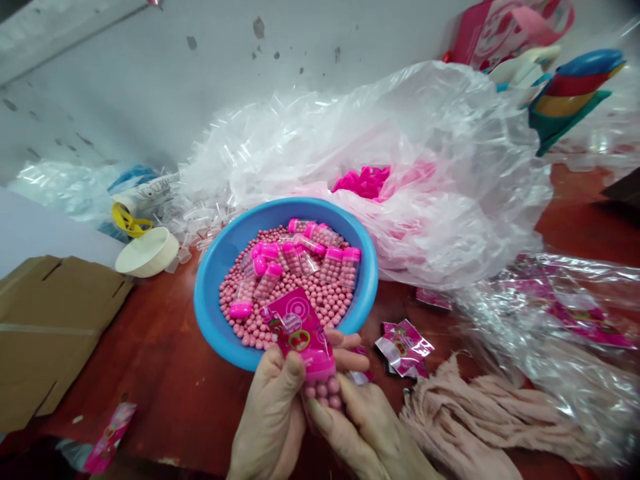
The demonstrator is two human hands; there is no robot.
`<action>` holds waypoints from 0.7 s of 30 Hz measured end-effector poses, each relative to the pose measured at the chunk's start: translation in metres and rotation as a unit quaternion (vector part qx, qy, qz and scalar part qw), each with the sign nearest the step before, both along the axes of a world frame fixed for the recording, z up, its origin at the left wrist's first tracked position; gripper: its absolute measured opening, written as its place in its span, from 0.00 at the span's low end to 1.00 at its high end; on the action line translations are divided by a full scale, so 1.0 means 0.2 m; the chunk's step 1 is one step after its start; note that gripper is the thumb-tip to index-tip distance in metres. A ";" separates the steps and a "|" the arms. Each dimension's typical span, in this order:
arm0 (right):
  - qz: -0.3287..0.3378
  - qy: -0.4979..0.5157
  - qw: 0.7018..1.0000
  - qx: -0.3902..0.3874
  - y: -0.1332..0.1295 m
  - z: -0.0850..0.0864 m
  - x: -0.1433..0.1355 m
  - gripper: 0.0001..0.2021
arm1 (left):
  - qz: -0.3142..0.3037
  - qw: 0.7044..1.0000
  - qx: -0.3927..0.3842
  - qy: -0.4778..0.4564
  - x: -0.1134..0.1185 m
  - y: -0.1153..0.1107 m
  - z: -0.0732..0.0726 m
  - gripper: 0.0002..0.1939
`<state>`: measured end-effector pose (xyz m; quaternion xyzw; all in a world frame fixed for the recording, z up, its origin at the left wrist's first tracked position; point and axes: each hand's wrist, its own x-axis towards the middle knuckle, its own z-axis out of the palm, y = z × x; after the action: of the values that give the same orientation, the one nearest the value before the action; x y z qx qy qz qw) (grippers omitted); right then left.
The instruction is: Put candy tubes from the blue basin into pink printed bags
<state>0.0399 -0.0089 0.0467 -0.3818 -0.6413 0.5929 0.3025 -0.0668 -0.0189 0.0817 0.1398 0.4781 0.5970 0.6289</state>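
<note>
Both hands are together at the near rim of a blue basin (pixel 205 320). My left hand (pixel 273 413) pinches the side of a magenta printed plastic sleeve (pixel 300 333), which covers the upper part of a small clear bottle. My right hand (pixel 365 423) is closed round the lower part of that bottle (pixel 325 392), where pink balls show through the wall. In the basin lie many loose pink balls (pixel 327 300) and several filled bottles with bright pink caps (pixel 330 265). The bottle's cap end is hidden by the sleeve.
Flattened printed sleeves (pixel 405 347) lie right of the basin, beside a beige cloth (pixel 490 413). Behind it are a large clear bag (pixel 450 133) with pink caps (pixel 365 181) and a heap of clear tubes (pixel 205 220). A white lid (pixel 147 253) and cardboard (pixel 55 333) are left.
</note>
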 end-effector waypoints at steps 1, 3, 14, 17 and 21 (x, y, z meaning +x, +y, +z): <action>0.001 0.000 1.000 -0.001 0.00 -0.01 0.00 0.12 | -0.001 1.000 -0.003 -0.004 0.00 -0.01 0.00 0.21; 0.001 0.000 1.000 0.000 0.00 -0.01 0.00 0.12 | -0.016 1.000 -0.005 -0.010 0.01 -0.01 -0.01 0.19; 0.010 0.019 0.999 0.040 -0.04 -0.01 0.05 0.20 | -0.090 0.994 0.029 0.053 0.03 -0.04 -0.02 0.08; -0.035 -0.006 0.999 -0.026 -0.06 -0.01 0.04 0.26 | -0.034 0.999 0.026 0.006 0.07 -0.06 -0.05 0.07; -0.038 0.032 0.997 -0.066 -0.05 0.01 0.03 0.27 | 0.073 0.997 0.023 -0.020 0.12 -0.08 -0.09 0.11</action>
<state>0.0454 -0.0186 0.0482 -0.4060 -0.5752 0.6342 0.3195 -0.0426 -0.0353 0.0628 0.1069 0.4606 0.6547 0.5897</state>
